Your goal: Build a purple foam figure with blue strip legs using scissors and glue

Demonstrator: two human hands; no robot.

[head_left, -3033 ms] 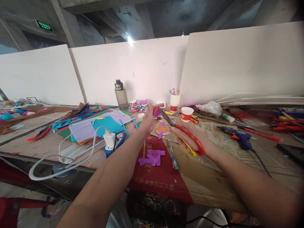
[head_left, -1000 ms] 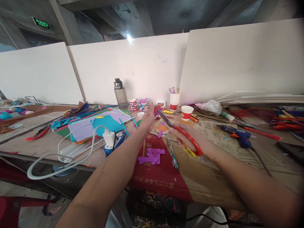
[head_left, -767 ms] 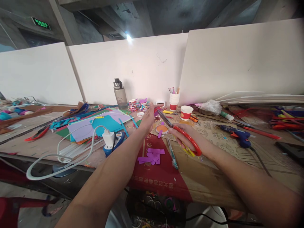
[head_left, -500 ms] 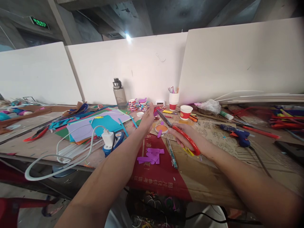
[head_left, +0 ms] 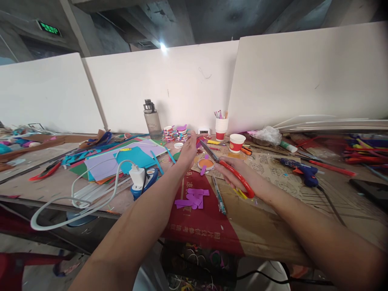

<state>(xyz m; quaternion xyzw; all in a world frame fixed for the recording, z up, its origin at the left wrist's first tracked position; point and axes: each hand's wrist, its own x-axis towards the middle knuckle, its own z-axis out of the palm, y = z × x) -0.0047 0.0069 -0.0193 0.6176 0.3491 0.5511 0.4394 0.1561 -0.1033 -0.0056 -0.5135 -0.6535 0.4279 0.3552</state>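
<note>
My left hand is held out over the middle of the table, seen edge-on, its thumb up and a finger stretched to the right. I see nothing held in it, though its palm side is partly hidden. My right hand grips scissors with red handles, the blades pointing forward and left towards my left hand. Between the hands lies an orange disc with a pale rim, with purple paper pieces on it. Nearer to me, several purple paper strips lie on red printed cardboard, left of a pen.
Coloured paper sheets and a white plug with cable are left. Behind stand a bottle, small decorated stacks, a stack of paper cups with pens and another cup. A blue glue gun lies right.
</note>
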